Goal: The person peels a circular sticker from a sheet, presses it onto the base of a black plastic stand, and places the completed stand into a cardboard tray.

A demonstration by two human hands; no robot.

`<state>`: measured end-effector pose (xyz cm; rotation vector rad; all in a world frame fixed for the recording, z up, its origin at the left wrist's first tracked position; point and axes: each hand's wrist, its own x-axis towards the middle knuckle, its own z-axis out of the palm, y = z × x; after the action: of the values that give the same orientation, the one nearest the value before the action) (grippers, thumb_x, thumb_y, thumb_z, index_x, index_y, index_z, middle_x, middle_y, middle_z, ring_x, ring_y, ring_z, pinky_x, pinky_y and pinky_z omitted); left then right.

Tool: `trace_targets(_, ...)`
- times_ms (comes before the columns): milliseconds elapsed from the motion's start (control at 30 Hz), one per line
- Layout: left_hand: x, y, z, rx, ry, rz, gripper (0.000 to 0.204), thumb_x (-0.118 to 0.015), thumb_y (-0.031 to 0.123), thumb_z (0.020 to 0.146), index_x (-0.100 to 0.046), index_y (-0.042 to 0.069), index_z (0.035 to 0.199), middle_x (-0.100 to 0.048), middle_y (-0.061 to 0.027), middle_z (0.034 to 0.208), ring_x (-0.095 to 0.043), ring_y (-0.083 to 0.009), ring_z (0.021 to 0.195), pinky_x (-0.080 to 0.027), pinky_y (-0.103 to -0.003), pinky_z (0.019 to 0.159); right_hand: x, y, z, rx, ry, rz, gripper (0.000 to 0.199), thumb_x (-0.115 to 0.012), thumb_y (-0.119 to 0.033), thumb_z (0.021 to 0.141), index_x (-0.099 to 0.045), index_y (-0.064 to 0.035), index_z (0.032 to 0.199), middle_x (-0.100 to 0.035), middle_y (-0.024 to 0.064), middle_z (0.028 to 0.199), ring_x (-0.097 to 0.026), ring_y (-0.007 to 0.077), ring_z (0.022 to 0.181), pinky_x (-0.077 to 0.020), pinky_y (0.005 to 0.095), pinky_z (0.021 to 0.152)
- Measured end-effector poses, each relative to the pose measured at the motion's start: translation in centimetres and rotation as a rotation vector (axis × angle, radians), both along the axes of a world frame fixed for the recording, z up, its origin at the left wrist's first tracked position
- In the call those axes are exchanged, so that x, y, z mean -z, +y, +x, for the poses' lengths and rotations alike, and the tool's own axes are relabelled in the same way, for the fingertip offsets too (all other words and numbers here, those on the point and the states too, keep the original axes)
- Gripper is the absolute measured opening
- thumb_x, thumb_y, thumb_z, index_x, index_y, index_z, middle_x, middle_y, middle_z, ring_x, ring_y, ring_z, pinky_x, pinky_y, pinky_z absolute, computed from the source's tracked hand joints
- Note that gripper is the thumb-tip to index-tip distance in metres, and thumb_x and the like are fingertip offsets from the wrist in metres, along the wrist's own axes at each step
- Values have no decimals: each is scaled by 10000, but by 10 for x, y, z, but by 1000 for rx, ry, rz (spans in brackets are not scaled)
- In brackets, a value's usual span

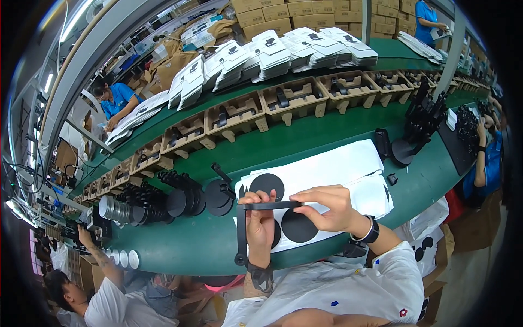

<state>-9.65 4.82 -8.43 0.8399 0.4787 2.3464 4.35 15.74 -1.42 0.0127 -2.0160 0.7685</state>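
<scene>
A black jointed arm, bent to a right angle, is held in the air by both hands. My left hand wraps its fingers round the arm near the bend, while the other bar hangs down beside my wrist. At the bar's far end, my right hand pinches it between thumb and fingers. Beneath my hands lie white sheets with round black pads on them. One black pad shows above the bar and another pad below it; a third is partly hidden behind my left hand.
Left on the green bench stand black round bases and stacked silver discs. Black stands cluster at right. Cardboard trays with black parts line the back, below stacked white boxes. Several co-workers are around.
</scene>
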Motion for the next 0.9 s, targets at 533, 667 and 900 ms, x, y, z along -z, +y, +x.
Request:
trace_targets(533, -12, -25, -86, -289, 601, -667, 300, -659, -46, 745, -606, 7, 1035, -602, -96, 1037, -592, -231, 939, -451, -300, 842, -49, 74, -89, -162, -521, 69, 213, -685, -1, 711, -656, 44, 917, -656, 197, 756, -653, 301, 649, -504, 327, 601)
trace_targets(667, -16, -27, -117, -753, 1084, -798, 402, -702, -3, 683, -584, -1, 1067, -610, -100, 1017, -583, -231, 930, -441, -311, 836, -31, 121, -143, 179, -401, 88, 219, -668, 4, 712, -646, 63, 922, -647, 228, 798, -647, 347, 695, -504, 363, 631)
trace_targets(900, 28, -43, -139, -774, 1116, -1025, 575, -796, 104, 606, -570, 13, 1127, -573, -129, 1134, -550, -304, 1044, -428, -362, 915, 4, 222, -217, 666, -468, 206, 188, -666, -63, 696, -668, 44, 850, -641, 240, 801, -635, 379, 816, -526, 413, 705)
